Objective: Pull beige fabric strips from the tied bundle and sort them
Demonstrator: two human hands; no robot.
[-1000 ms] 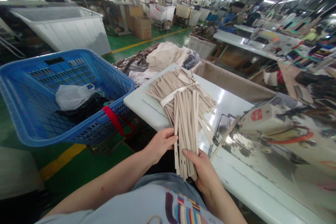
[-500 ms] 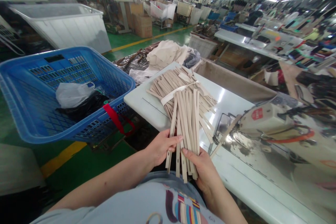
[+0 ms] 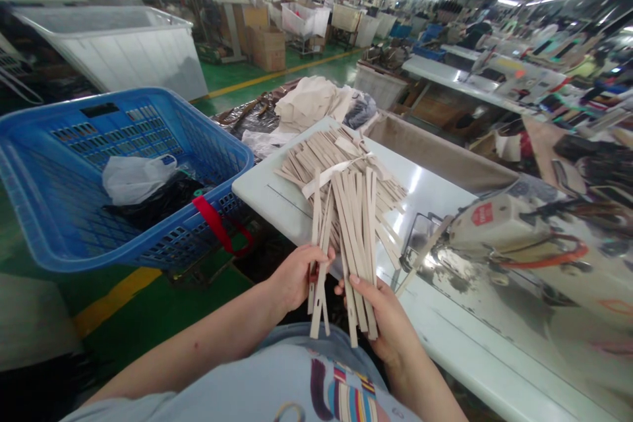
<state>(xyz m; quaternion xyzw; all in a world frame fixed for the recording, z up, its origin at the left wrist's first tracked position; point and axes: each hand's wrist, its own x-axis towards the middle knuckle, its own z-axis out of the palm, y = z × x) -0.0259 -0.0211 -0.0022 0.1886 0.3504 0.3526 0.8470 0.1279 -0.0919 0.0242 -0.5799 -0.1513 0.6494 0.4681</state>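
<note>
A bundle of beige strips [image 3: 346,178], tied across with a white band [image 3: 336,170], lies on the white table [image 3: 277,194] and hangs over its near edge. My left hand [image 3: 297,277] pinches two or three strips pulled off to the left of the bundle. My right hand [image 3: 380,316] is closed round the lower ends of the other strips, thumb on top. The strip ends have small slots and hang down over my lap.
A blue plastic basket [image 3: 59,224] with a white bag, black material and a red strap stands left of the table. A sewing machine [image 3: 499,227] sits at the right on the table. Beige cloth [image 3: 311,102] is heaped beyond. Other people work at far tables.
My left hand has separated a few strips from the bundle and drawn them leftward and down. My right hand has kept its grip on the remaining strips.
</note>
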